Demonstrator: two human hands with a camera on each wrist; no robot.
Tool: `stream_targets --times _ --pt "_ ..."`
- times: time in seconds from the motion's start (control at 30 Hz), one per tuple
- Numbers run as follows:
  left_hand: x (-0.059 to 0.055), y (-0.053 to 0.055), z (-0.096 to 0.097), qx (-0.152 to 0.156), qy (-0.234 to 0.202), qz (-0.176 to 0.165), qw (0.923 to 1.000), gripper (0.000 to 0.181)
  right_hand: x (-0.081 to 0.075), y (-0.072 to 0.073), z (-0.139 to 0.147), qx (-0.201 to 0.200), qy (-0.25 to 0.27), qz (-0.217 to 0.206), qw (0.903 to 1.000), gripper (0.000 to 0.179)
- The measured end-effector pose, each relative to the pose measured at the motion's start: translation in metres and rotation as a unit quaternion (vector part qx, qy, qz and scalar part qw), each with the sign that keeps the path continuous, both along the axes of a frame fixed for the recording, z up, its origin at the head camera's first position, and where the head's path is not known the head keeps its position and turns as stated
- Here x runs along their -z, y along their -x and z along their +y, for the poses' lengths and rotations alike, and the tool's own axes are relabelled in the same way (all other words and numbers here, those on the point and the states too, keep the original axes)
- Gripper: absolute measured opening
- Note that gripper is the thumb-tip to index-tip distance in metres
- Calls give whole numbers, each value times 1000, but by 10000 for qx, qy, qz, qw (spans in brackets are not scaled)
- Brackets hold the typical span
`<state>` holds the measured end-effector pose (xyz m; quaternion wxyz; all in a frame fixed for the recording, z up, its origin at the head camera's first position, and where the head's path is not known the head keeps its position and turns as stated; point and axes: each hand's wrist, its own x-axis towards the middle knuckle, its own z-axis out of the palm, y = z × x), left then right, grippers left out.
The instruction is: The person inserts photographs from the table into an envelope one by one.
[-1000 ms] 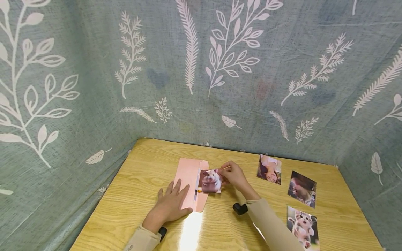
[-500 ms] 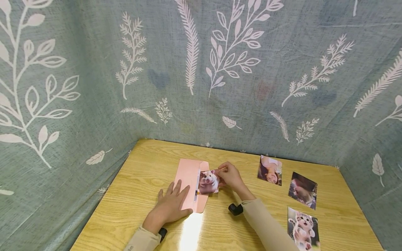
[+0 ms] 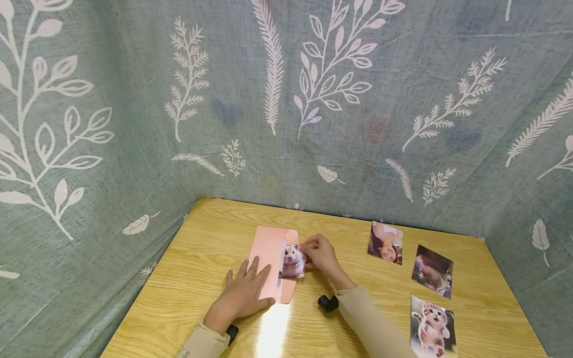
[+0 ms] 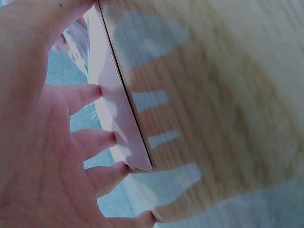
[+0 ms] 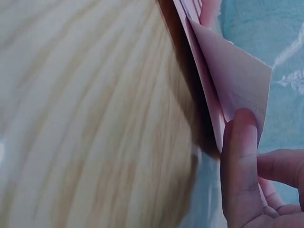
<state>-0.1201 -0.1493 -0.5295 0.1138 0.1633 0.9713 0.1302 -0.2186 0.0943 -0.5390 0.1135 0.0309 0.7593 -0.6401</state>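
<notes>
A pink envelope (image 3: 266,248) lies on the wooden table with its flap side toward the right. My left hand (image 3: 241,293) rests on it with fingers spread and straight; in the left wrist view the fingertips (image 4: 108,137) touch the envelope's pink surface. Between thumb and fingers my right hand (image 3: 323,256) pinches the right edge of a hamster photo (image 3: 293,261). The photo's left part is hidden inside the envelope's opening. In the right wrist view the pale back of the photo (image 5: 232,71) shows, tilted up from the flap, with the thumb against it.
Three more photos lie on the right of the table: a person's portrait (image 3: 386,242) at the back, a dark blurry animal picture (image 3: 432,272), and a kitten photo (image 3: 433,325) nearest the front. A patterned grey-green cloth (image 3: 286,164) hangs behind the table.
My right hand has moved left with the hamster photo, and less of the photo shows outside the envelope. The left hand has stayed in place on the envelope.
</notes>
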Motion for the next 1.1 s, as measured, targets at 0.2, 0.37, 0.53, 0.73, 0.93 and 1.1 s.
stream_targets --times 0.2,0.37,0.53,0.73,0.93,1.1 --pt "1 0 0 1 25 29 10000 87 2 -2 -10 71 43 112 9999 16" --pt "0 0 0 -4 11 42 10000 87 4 -4 -15 79 35 168 9998 17" --pt "0 -1 0 -5 0 30 10000 87 5 -6 -19 39 28 127 9999 16" --pt "-1 0 1 -7 9 -19 10000 87 5 -7 -23 -74 -84 206 9997 16" --pt "-2 0 1 -4 -3 -33 10000 87 2 -11 -19 -176 -216 156 9995 17" --pt "-1 1 1 -11 36 -66 10000 88 -4 -17 -12 -264 -214 160 9993 22"
